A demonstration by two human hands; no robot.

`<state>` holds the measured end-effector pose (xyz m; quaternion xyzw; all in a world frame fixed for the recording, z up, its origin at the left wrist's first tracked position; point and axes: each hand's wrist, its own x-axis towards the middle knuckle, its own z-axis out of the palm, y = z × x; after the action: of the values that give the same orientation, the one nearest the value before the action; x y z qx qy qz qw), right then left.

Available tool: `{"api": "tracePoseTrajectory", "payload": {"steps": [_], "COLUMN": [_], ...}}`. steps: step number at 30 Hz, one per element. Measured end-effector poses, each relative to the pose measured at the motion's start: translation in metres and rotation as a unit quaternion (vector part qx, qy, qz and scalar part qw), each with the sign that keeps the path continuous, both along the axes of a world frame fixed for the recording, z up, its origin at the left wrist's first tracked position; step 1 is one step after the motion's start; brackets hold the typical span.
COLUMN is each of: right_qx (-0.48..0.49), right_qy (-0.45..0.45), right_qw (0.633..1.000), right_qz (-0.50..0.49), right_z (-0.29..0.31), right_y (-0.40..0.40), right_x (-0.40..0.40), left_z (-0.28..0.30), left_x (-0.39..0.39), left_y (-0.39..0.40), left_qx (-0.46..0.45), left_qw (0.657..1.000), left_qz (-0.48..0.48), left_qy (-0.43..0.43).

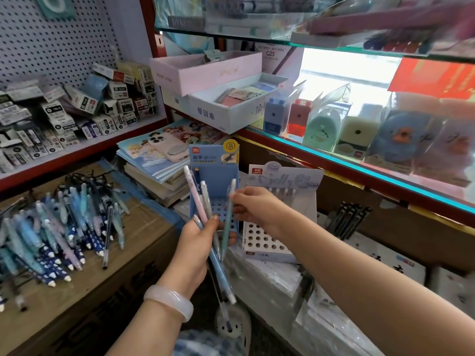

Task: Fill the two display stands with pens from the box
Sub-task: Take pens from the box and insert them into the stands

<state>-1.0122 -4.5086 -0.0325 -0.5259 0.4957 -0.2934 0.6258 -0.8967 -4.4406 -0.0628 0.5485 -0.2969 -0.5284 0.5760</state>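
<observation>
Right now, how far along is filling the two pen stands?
Early. The white stand has one back row of pens; the blue stand looks nearly empty. The left hand grips a bunch; the right hand pinches a green pen. A pile of pens remains.

A single wide-angle camera, worn on the person's head, looked forward and steeply down, with the blue display stand point(214, 191) close to the middle of the frame. It sat near enough that both forearms ran in from the bottom edge toward that stand. Left of the stand the view took in the cardboard box top point(77, 291) and a pegboard wall point(51, 42) above it. Right of the stand it reached the second display stand point(280, 217), just beside the first, and glass shelves point(359, 170) beyond. Straight lines bowed toward the frame's edges. No second view existed, so nothing was shared.
</observation>
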Motion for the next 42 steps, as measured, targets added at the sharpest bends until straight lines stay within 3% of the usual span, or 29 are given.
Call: {"api": "tracePoseTrajectory", "payload": {"steps": [2,5,10,13,24,31,42], "right_qx": [0.002,-0.065,-0.25,-0.289,-0.303,-0.255,-0.21], "right_qy": [-0.028,0.005,0.214,0.283,0.359,0.424,0.453], "right_qw": [0.998,0.988,0.923,0.89,0.864,0.856,0.851], "right_qz": [-0.053,-0.137,-0.2,-0.208,-0.183,-0.149,-0.161], "right_z": [0.004,0.011,0.009,-0.004,-0.043,-0.066,-0.073], "right_y": [-0.003,-0.014,-0.033,-0.036,-0.043,-0.049,-0.052], "right_x": [-0.012,-0.038,-0.088,-0.103,-0.108,-0.105,-0.101], "left_z": [-0.001,-0.004,-0.003,-0.001,0.002,0.003,0.003], "left_x": [0.001,0.002,-0.003,-0.009,-0.018,-0.021,-0.019], "left_y": [-0.001,-0.003,-0.003,-0.005,-0.011,-0.013,-0.008], "left_qx": [0.022,0.048,0.041,0.028,0.003,-0.002,-0.006], "left_qw": [0.999,0.997,0.998,0.999,0.996,0.996,0.995], "left_qz": [0.036,0.061,0.04,0.023,-0.012,-0.015,-0.043], "left_qy": [-0.002,-0.022,-0.035,-0.038,-0.087,-0.092,-0.092]}}
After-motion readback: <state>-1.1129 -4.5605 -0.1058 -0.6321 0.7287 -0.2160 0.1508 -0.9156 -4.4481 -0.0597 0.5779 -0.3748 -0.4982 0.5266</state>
